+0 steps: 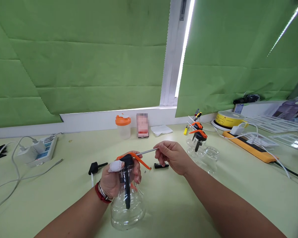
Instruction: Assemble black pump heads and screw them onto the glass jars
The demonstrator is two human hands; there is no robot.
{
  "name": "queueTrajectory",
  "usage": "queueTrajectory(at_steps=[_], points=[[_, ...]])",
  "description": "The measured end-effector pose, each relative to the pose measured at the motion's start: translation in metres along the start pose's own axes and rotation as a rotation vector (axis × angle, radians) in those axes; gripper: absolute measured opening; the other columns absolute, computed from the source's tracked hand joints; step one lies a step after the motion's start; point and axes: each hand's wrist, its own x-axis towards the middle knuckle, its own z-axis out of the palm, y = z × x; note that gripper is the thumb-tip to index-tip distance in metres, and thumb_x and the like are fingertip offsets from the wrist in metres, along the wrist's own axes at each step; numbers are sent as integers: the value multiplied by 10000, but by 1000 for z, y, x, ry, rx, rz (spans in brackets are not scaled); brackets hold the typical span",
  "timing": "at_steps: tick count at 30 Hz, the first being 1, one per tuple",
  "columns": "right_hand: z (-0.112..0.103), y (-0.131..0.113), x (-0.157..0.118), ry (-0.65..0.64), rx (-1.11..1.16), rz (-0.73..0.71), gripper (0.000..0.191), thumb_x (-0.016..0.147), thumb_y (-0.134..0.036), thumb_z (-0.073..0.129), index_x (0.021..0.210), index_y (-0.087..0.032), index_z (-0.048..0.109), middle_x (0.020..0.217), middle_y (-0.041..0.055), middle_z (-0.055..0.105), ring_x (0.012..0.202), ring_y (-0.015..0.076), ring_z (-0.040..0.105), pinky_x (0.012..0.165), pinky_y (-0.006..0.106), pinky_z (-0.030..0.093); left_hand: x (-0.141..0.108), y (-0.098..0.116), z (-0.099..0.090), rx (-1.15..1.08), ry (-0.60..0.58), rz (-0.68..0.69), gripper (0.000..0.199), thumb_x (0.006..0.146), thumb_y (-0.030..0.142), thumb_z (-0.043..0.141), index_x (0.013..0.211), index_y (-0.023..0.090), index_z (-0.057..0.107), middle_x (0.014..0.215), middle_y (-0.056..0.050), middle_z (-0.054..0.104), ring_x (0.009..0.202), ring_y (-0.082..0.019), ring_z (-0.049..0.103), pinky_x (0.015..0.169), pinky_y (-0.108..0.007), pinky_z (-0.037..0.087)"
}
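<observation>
My left hand [112, 177] is wrapped round the neck of a clear spray bottle [127, 211] with a black and orange spray head [127, 161]. White wrapping covers my left thumb. From the spray head a thin metal tube [147, 151] points right, and my right hand [169, 155] pinches its far end between thumb and fingers. Under my right hand lies a small black ridged part [161, 165], with a tiny metal piece [145, 171] to its left. Left of the bottle lies a black spray head part [95, 168] with a pale tube.
Other clear bottles with black and orange heads [199, 135] stand at right, beside an open glass jar [211, 153]. An orange-lidded cup [123, 126], a phone [142, 125] and a tissue [161, 130] are at the back. Power strips [250, 147] with cables lie on both sides.
</observation>
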Motion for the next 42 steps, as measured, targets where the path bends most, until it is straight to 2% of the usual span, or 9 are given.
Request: queueTrajectory(at_steps=[3,9,12,19,27,31,34,38,42], points=[[1,0,-1,14,-60,51,365,790,-498,590,698,-145,593,523,-20,553,389,60,427,381,197,303,0,-1,-1,21,1,-12,479,681,309,552,1112,101,558,731,-76,618,611,-210,612,579,-326,441],[-5,-5,2,98,-108,-138,223,698,-344,705,817,-175,624,649,-7,611,547,107,529,545,266,438,1,4,0,24,16,-16,481,667,323,573,1091,97,561,715,-71,617,588,-199,607,550,-310,443],[-10,1,3,92,-386,-65,167,724,-320,652,816,-181,658,665,4,616,566,123,528,557,274,427,1,10,-2,40,33,27,452,671,315,572,1068,100,576,718,-74,621,595,-200,604,565,-322,451],[8,37,-4,-328,-1323,36,194,716,-84,535,606,-175,667,684,59,638,676,169,552,591,265,331,2,19,-3,73,120,98,400,673,319,573,1006,100,609,728,-78,630,627,-205,610,602,-326,465],[14,46,-1,-241,-1480,96,132,764,-127,560,744,-188,675,759,69,654,711,175,557,571,258,294,2,18,-2,96,123,91,389,679,339,589,992,109,598,737,-77,635,614,-199,620,597,-322,477],[11,37,-2,-113,-1269,61,134,798,-270,581,730,-182,656,691,52,634,650,163,542,546,257,308,1,20,0,117,164,115,371,723,363,578,1004,124,613,744,-71,639,646,-201,620,615,-322,487],[15,28,-7,-141,-732,103,413,848,-539,467,776,-172,642,702,52,620,622,153,552,550,257,380,3,23,7,126,269,269,312,752,341,586,990,145,629,818,-69,659,773,-210,632,737,-333,504],[32,17,-18,-347,146,263,602,785,-712,400,1141,-239,513,991,74,622,837,198,621,697,334,487,6,27,19,87,361,450,310,776,317,587,1063,203,613,999,-58,658,1016,-216,578,954,-368,434],[43,-1,-26,-346,485,285,517,774,-641,508,1145,-287,444,1061,53,596,880,237,643,736,424,511,6,29,24,236,419,402,319,748,207,618,1066,218,601,1010,-44,647,986,-196,586,894,-328,458]])
